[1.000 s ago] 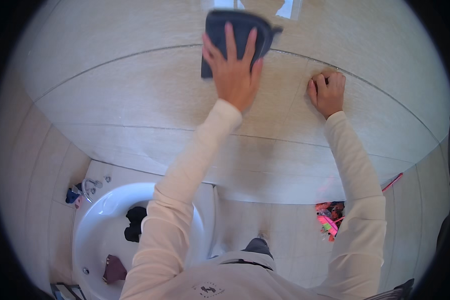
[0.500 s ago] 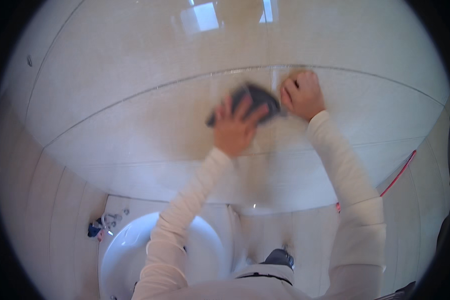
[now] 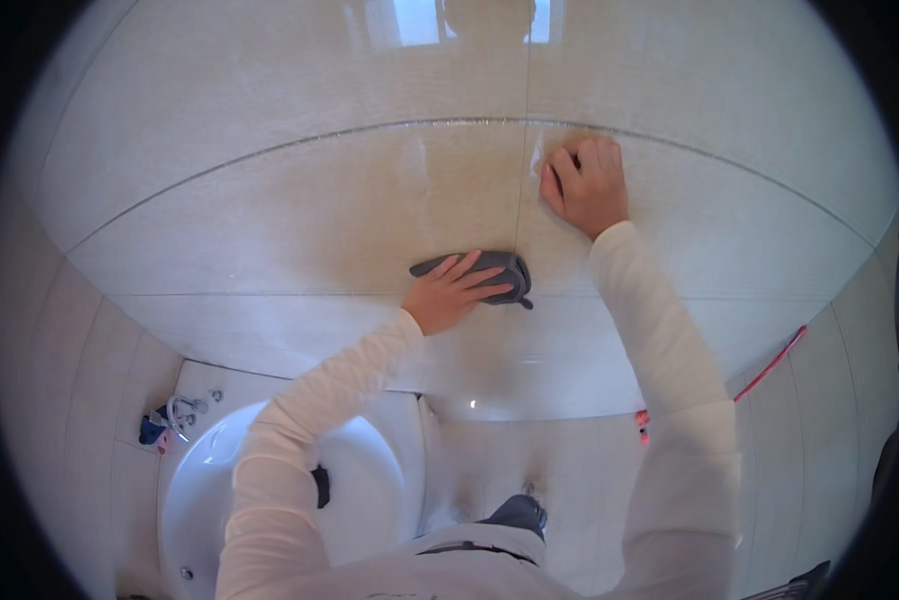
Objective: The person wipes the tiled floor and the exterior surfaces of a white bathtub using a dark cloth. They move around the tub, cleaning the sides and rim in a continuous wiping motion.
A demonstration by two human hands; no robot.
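My left hand lies with fingers spread over a folded dark grey cloth, pressing it to the beige tiled wall. The cloth sits at the lower horizontal joint of the tiles, and part of it is under my palm. Up and to the right, my right hand is curled into a loose fist resting against the tiles, just below the upper joint. A gap shows between its thumb and fingers, with nothing visible in them.
A white oval bathtub stands at the lower left, with a dark object inside it. Its chrome tap has a blue item beside it. To the right, a red cord-like strip runs along the wall's base.
My left hand has slid the cloth down the tiles, away from my right hand. My right fist stays near the upper joint. The view has shifted slightly.
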